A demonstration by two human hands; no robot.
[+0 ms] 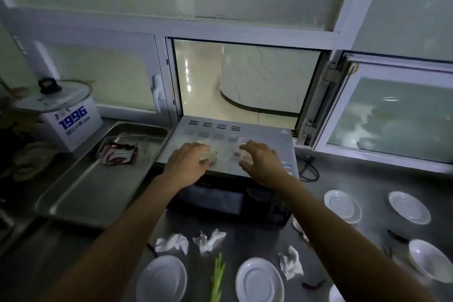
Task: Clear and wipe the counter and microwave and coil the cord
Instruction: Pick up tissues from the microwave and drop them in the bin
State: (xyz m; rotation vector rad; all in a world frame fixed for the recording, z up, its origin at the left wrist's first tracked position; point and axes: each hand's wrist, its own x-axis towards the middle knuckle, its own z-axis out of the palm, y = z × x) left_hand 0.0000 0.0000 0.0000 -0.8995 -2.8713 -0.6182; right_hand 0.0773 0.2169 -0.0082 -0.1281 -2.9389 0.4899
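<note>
Both on the grey metal microwave top, well inside its edges: left hand curled round a pale crumpled wrapper, right hand clawed over a clear crumpled wrapper, grip unclear. Black cord loose beside the right edge.

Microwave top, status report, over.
Left hand grips wrapper. Right hand closing on clear packet. Both on microwave. Tissues litter counter.
</note>
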